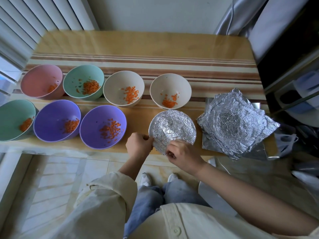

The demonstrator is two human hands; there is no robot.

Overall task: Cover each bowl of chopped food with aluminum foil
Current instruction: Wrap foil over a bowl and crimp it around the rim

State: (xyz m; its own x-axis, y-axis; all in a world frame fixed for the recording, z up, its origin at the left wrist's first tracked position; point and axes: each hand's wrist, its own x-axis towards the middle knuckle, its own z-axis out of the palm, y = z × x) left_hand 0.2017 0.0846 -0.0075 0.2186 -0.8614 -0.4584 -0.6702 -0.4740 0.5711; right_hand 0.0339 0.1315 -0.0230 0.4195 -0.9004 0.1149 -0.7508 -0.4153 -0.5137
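A foil-covered bowl (172, 128) sits at the table's near edge. My left hand (139, 144) pinches the foil at the bowl's left rim. At the near rim, my right hand (183, 153) pinches the foil too. Several uncovered bowls hold chopped carrot: a pink bowl (40, 80), a green bowl (82, 78), two cream bowls (120, 83) (170, 85), another green bowl (10, 116) and two purple bowls (53, 116) (98, 125). A stack of crumpled foil sheets (236, 123) lies to the right of the covered bowl.
The striped table (146, 47) has bare room along its far side. White blinds (25, 19) stand at the left. Dark shelving with a glass edge (293, 94) crowds the right. A plastic bag (286, 142) hangs off the table's right corner.
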